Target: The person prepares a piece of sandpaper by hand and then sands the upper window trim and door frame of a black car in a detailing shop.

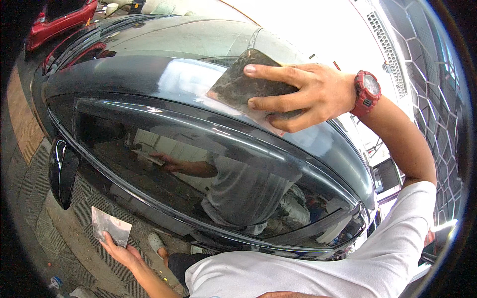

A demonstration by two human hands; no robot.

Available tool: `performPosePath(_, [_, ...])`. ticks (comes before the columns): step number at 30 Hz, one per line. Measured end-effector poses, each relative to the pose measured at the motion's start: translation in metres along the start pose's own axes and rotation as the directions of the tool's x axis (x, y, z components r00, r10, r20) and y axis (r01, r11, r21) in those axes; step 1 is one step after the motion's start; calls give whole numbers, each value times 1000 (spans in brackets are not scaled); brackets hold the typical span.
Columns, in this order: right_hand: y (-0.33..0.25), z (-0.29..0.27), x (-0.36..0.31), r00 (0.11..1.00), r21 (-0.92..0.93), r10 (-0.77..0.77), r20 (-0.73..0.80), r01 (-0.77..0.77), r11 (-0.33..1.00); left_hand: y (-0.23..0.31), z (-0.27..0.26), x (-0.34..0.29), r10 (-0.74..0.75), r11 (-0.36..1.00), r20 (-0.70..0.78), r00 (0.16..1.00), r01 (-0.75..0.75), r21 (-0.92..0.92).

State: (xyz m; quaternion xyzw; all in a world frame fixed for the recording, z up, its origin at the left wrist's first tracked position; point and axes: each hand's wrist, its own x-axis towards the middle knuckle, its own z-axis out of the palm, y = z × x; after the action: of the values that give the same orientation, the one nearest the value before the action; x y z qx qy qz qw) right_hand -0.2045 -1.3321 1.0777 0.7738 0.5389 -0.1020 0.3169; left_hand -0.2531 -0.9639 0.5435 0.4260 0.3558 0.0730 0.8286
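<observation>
A dark car fills the middle, and a light grey, smeared patch (185,77) lies along its roof edge. My right hand (303,94), with a red watch on the wrist, grips a dark, square putty spreader (236,82). My fingers are spread over its face, and its lower edge lies against the roof edge above the side window (189,169). Pale pinkish filler shows by that edge. Low on the left, away from the car, my left hand (121,253) holds a thin, square, shiny plate (110,227) by its lower edge. Part of the plate reflects light.
The car's side mirror (63,171) juts out at the left. A red vehicle (59,22) stands at the far left, near a white bucket (112,8). Textured floor tiles (25,184) lie beside the car. My shoe (155,242) is below the door.
</observation>
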Motion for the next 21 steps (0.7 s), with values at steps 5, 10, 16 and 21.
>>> performPosePath(5, [9,7,-20,997,-92,17,-74,-24,995,3,1,-3,-4,1000,3,1000,4,-17])
performPosePath(10, [13,12,-26,997,-99,24,-78,-32,995,5,2,-3,0,1000,-1,1000,0,-4])
performPosePath(16, [25,-3,-30,992,-182,95,-85,-110,977,-8,-8,9,11,1000,-48,999,-10,16])
performPosePath(21, [45,10,-17,982,-278,84,-171,-130,952,7,3,-4,15,1000,33,999,-15,-7])
